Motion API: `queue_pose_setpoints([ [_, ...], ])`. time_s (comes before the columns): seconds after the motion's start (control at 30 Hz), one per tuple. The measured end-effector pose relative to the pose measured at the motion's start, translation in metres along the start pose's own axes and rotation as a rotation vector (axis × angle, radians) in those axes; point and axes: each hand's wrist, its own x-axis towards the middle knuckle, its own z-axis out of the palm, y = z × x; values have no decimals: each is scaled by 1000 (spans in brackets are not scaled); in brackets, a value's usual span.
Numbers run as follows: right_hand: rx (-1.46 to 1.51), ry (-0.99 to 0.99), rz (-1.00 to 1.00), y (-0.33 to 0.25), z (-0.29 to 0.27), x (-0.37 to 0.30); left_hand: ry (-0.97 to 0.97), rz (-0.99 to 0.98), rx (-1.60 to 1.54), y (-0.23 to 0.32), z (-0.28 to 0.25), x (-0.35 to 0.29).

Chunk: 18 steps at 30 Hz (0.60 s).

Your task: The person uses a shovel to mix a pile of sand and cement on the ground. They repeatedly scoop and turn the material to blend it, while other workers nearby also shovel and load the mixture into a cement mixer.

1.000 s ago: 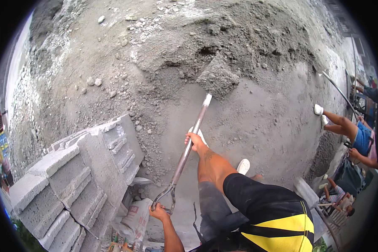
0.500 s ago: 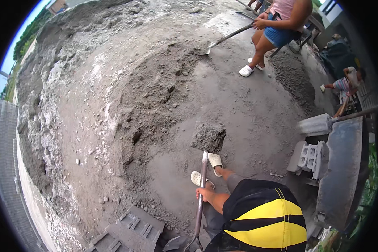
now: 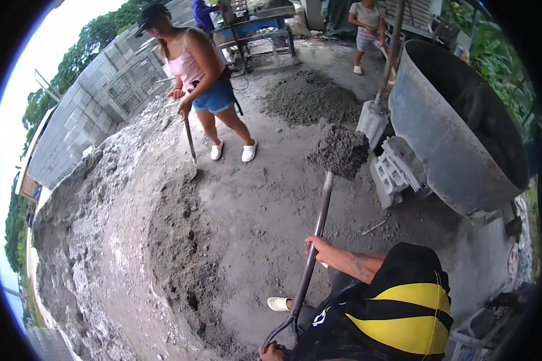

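Both left hand (image 3: 272,352) and right hand (image 3: 319,248) grip the shovel (image 3: 320,222); its load of grey mix (image 3: 338,149) now swings to two o'clock, nearer the tub (image 3: 442,144) than before, seemingly still well heaped.

Diffuse daylight, strongest from the upper left, where the white sky (image 3: 51,57) is blown out. Shadows on the grey cement-dusted ground (image 3: 259,222) are soft and faint; a pale sheen runs along the brown metal-shafted shovel (image 3: 306,274). The interior of the big round grey metal drum (image 3: 430,135) sinks into darkness, and the lower right is murky. Fisheye curvature bends the grey concrete-block wall (image 3: 84,132), blue fringing edges the left rim, and black vignetting surrounds everything.
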Motion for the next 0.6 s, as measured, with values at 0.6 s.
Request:
queue_pose_setpoints([
  [0.6, 833, -824, -871, -396, -273, -152, -1343, 1896, 27, 154, 282, -358],
])
